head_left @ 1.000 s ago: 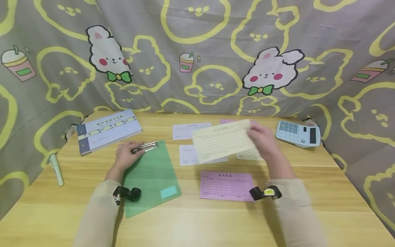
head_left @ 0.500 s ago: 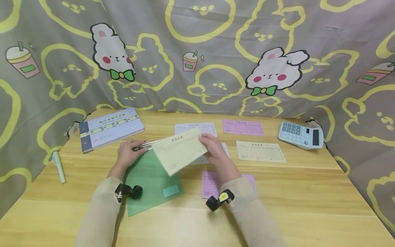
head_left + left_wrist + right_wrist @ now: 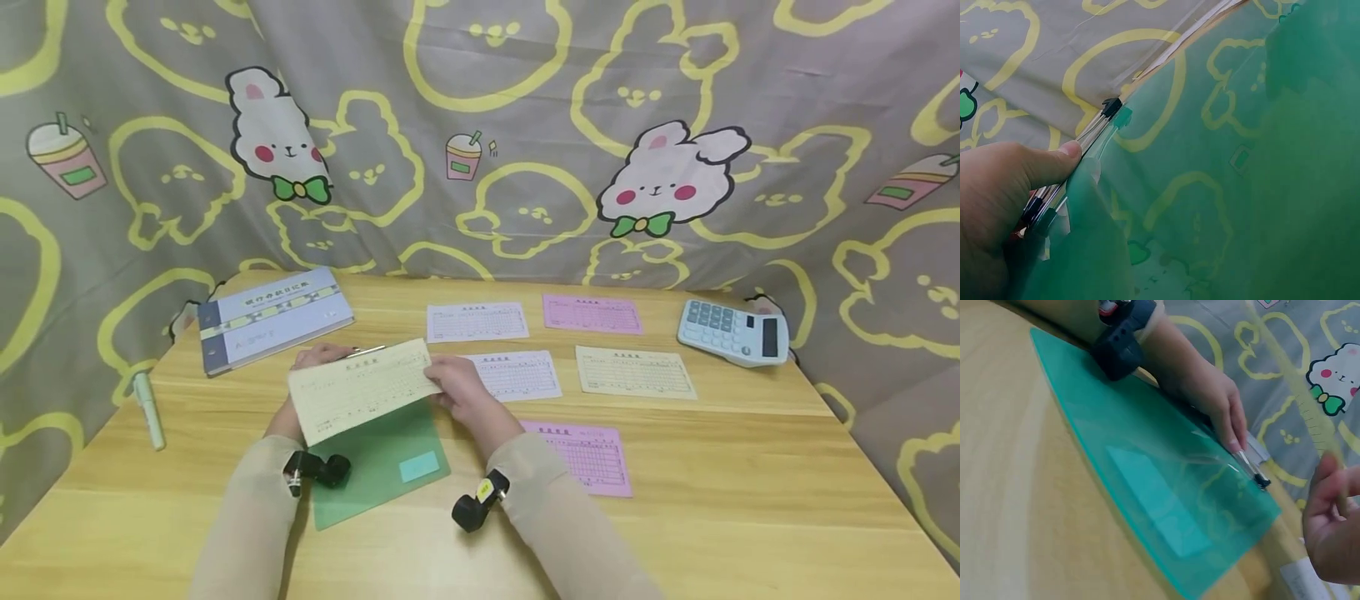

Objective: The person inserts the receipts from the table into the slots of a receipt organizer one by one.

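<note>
A yellow form slip [image 3: 363, 392] is held by its right edge between my right thumb and fingers. That right hand [image 3: 462, 389] is over the right side of the green clipboard [image 3: 367, 467], and the slip overlaps the board's upper part. My left hand [image 3: 997, 194] holds the clipboard's metal clip [image 3: 1094, 131], the thumb pressing on it. In the right wrist view the left fingers [image 3: 1235, 428] pinch the clip, and the board's sheet leans up from the table. The slip hides most of the left hand in the head view. A pale blue label [image 3: 419, 467] marks the board's lower corner.
White slips [image 3: 477, 322], pink slips [image 3: 592, 314] and another yellow slip [image 3: 636, 372] lie on the wooden table [image 3: 750, 500]. A blue account book [image 3: 277, 317] is at back left, a light green marker [image 3: 148, 410] at left, a calculator [image 3: 731, 332] at right. A patterned curtain stands behind.
My right hand has carried the yellow slip leftward from above the other slips to over the clipboard, uncovering the slips at right. My left hand has stayed at the clip.
</note>
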`<state>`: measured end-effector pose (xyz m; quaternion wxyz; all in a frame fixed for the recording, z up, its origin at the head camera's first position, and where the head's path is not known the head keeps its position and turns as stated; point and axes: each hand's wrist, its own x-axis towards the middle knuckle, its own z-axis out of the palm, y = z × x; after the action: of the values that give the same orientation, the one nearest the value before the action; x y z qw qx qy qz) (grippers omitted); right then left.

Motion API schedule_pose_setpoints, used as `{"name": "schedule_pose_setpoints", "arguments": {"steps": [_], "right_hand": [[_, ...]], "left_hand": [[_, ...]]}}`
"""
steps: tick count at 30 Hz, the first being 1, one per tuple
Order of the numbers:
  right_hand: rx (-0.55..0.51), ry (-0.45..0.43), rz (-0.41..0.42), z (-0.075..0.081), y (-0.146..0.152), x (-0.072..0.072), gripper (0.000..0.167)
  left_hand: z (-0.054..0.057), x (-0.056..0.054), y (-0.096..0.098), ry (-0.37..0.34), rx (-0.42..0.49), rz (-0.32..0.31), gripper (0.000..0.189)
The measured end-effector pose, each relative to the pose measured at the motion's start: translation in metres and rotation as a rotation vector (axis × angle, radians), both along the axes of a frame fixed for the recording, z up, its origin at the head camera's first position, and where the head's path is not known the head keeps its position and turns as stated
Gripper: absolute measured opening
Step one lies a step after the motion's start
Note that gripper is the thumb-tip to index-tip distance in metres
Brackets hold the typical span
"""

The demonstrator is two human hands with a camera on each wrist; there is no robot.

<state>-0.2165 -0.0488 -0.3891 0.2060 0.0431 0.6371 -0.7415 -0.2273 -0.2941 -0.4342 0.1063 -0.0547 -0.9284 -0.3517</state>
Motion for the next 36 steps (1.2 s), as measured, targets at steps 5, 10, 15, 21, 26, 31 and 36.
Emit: {"name": "schedule_pose_setpoints", "arguments": {"steps": [5, 10, 15, 21, 26, 31, 36], "right_hand": [[-0.061, -0.006, -0.018, -0.004, -0.009, 0.006, 0.020], [-0.086, -0.007, 0.004, -0.006, -0.015, 0.012, 0.022], [0.034, -0.017, 0.090, -0.012, -0.018, 0.019, 0.031], [0.197, 0.105, 0.110, -0.014, -0.024, 0.024, 0.009], [0.190, 0.100, 0.044, -0.016, -0.029, 0.023, 0.013], [0.127, 0.085, -0.058, -0.021, -0.032, 0.019, 0.017], [0.120, 0.154, -0.123, -0.017, -0.034, 0.016, 0.012]], "left_hand": [[0.000, 0.006, 0.003, 0.047, -0.064, 0.011, 0.062], [0.006, 0.011, 0.007, 0.028, -0.106, 0.023, 0.057], [0.017, 0.018, 0.016, 0.016, -0.048, 0.055, 0.045], [0.017, 0.019, 0.018, 0.021, -0.046, 0.089, 0.038], [0.013, 0.017, 0.017, 0.048, -0.065, 0.091, 0.043], [0.016, 0.017, 0.013, 0.065, -0.079, 0.021, 0.049], [0.021, 0.019, 0.016, 0.151, 0.058, -0.044, 0.028]]}}
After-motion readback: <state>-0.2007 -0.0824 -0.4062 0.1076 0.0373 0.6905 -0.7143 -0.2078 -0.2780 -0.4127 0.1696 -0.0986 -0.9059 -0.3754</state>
